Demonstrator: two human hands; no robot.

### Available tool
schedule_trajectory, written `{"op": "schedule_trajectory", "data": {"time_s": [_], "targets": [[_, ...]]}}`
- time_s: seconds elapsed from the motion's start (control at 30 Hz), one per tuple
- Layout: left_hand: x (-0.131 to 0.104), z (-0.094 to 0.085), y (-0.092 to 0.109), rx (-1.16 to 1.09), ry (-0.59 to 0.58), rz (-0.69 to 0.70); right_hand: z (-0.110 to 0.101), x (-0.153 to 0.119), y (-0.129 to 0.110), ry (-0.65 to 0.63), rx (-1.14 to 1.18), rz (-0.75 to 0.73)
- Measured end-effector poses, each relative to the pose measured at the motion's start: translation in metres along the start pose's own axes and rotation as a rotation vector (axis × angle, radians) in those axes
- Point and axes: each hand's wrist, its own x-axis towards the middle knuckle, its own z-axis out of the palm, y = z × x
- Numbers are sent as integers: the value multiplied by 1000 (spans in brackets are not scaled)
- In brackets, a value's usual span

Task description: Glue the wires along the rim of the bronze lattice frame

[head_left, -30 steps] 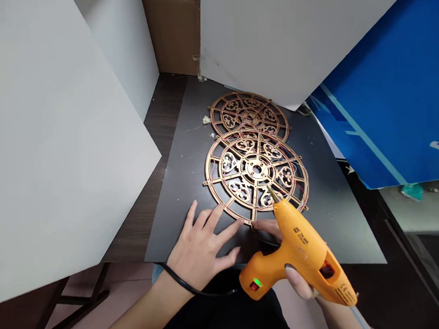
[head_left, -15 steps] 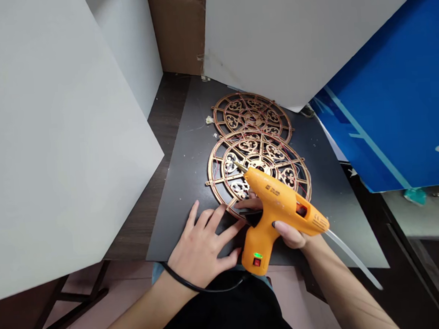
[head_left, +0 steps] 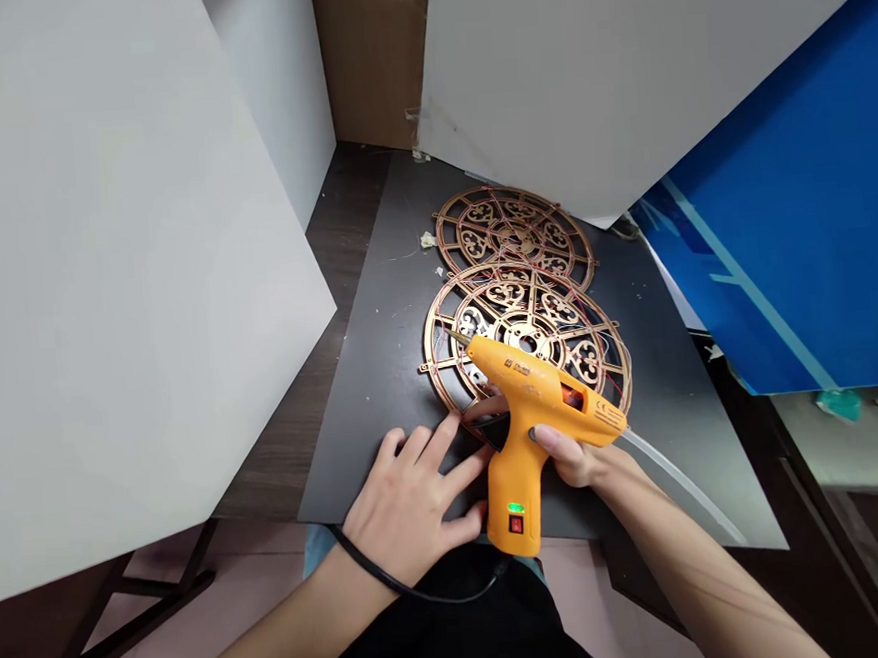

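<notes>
An orange hot glue gun (head_left: 540, 387) is gripped in my right hand (head_left: 568, 450), its green light lit and a clear glue stick (head_left: 687, 487) sticking out of the back. Its metal nozzle points left over the rim area of the nearer round wooden openwork panel (head_left: 528, 341), which has thin red and white wires along its rings. My left hand (head_left: 412, 491) lies with fingers apart, its fingertips at the panel's near edge. The gun's black cord loops over my left wrist. Partly under the nearer panel lies a second, similar wooden panel (head_left: 475, 194).
Both panels lie on a dark grey board (head_left: 382, 373) on a wooden table. A large white board (head_left: 139, 240) stands at left, another white board (head_left: 578, 69) behind, and a blue panel (head_left: 801, 244) at right. Bits of dried glue (head_left: 428, 240) lie near the panels.
The glue gun has shifted left and turned more level, its nozzle now nearer the panel's left rim. My left hand stays about where it was, its fingers drawn in slightly.
</notes>
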Motion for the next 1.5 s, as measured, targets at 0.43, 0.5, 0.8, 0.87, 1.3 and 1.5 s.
{"op": "schedule_trajectory", "data": {"time_s": [0.43, 0.5, 0.8, 0.87, 1.3, 1.5], "targets": [[0, 1, -1, -9, 15, -5, -4, 3, -2, -52, 63, -10], [0, 1, -1, -11, 13, -2, -4, 3, -2, -61, 37, 3], [0, 2, -1, -1, 14, -2, -5, 4, -7, -20, 22, -9], [0, 2, 0, -2, 19, -6, -5, 4, -8, -21, 37, -12], [0, 0, 0, -9, 6, -4, -3, 5, -7, -35, 25, 17], [0, 3, 0, 6, 41, -2, -5, 1, -3, 107, 122, -26]]}}
